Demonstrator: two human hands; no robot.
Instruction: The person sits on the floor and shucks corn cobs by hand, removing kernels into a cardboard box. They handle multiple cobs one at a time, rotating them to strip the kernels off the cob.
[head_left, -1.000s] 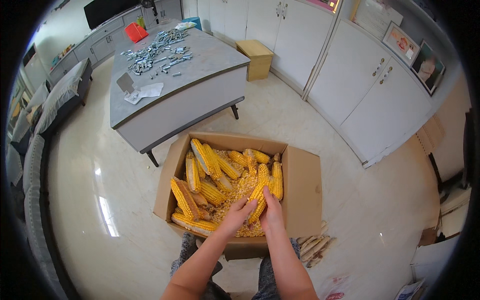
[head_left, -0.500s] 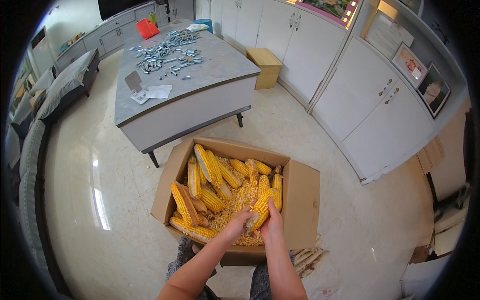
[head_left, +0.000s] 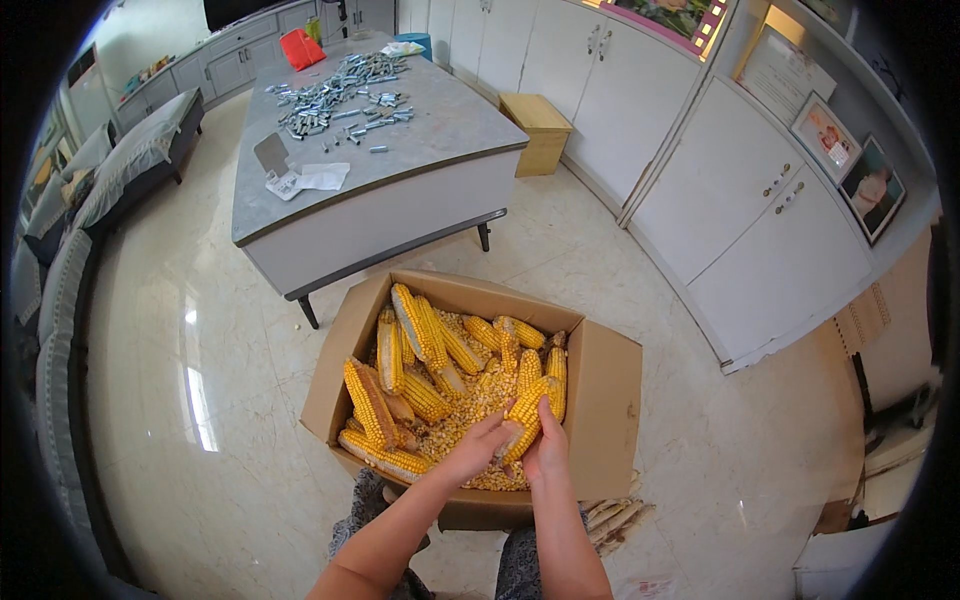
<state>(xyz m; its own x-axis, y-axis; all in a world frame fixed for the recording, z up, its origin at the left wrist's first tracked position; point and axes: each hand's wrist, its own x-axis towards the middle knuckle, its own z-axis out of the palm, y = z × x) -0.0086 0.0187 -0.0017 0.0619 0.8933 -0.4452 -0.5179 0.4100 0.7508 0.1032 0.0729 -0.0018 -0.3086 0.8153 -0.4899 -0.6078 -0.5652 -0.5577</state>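
Note:
Both my hands are on one ear of corn [head_left: 528, 408] over the near right part of an open cardboard box [head_left: 612, 385]. My right hand [head_left: 547, 447] grips it from the right, with the thumb up along its side. From the left, my left hand [head_left: 480, 450] closes on its lower end, its fingertips partly hidden. The ear slants, top end away from me, most of its yellow kernels still on. Under it lie loose corn kernels [head_left: 462, 432]. More ears of corn [head_left: 370, 400] lean along the box's left side, and others lie at its far right.
Beyond the box stands a grey-topped table [head_left: 420, 165] bearing a pile of metal pieces [head_left: 345, 95] and a red bag [head_left: 300, 48]. Bare cobs [head_left: 615, 522] lie on the floor beside the box. White cabinets [head_left: 745, 180] line the right, a sofa [head_left: 60, 330] the left.
The ear has turned slightly between my hands, so less of its pale lower end shows. My left hand's fingers have shifted a little on it. The whole view has moved slightly.

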